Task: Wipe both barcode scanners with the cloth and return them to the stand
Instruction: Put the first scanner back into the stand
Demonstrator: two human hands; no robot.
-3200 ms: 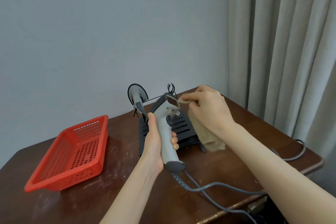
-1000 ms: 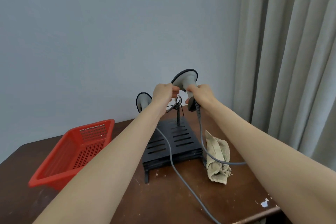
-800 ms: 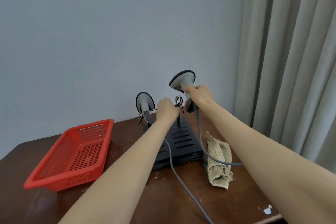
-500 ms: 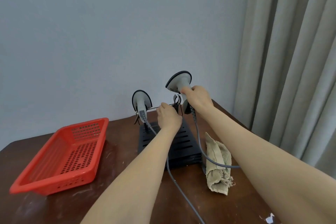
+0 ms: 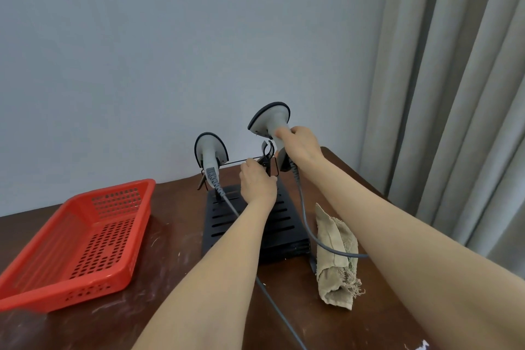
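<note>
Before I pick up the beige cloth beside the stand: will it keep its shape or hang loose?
The cloth will probably hang limp: it lies crumpled in soft folds. It looks light, being thin with frayed edges. A scanner cable lies across it, so lifting it may tug that cable.

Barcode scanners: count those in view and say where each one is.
2. The left scanner sits on the left of the black stand. The right scanner is gripped by the right hand at the stand's right side. No others show.
</note>
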